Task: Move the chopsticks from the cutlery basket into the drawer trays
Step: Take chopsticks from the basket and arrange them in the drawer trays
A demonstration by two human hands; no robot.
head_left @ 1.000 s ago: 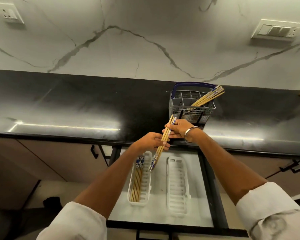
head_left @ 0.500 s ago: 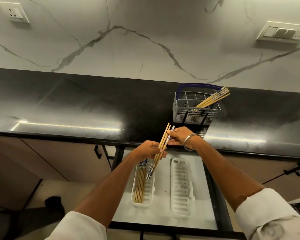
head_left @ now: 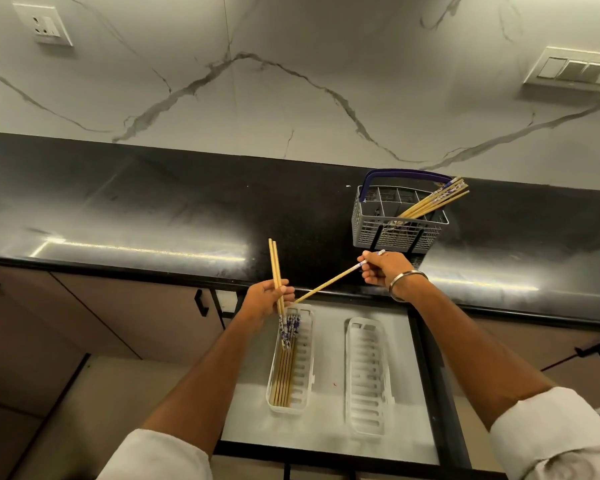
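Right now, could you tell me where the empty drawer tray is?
The empty tray lies in the open drawer, lower centre of the head view, right of the tray holding chopsticks.

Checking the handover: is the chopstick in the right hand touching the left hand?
Cannot tell. In the head view the single chopstick's tip ends right at the left hand's fingers, with no gap or contact plainly visible.

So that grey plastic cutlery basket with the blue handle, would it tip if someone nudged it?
Possibly. The grey plastic cutlery basket looks light and openwork, and its remaining wooden chopsticks lean out past one side, probably weighting that side. Its wide base on the black countertop should resist gentle nudges.
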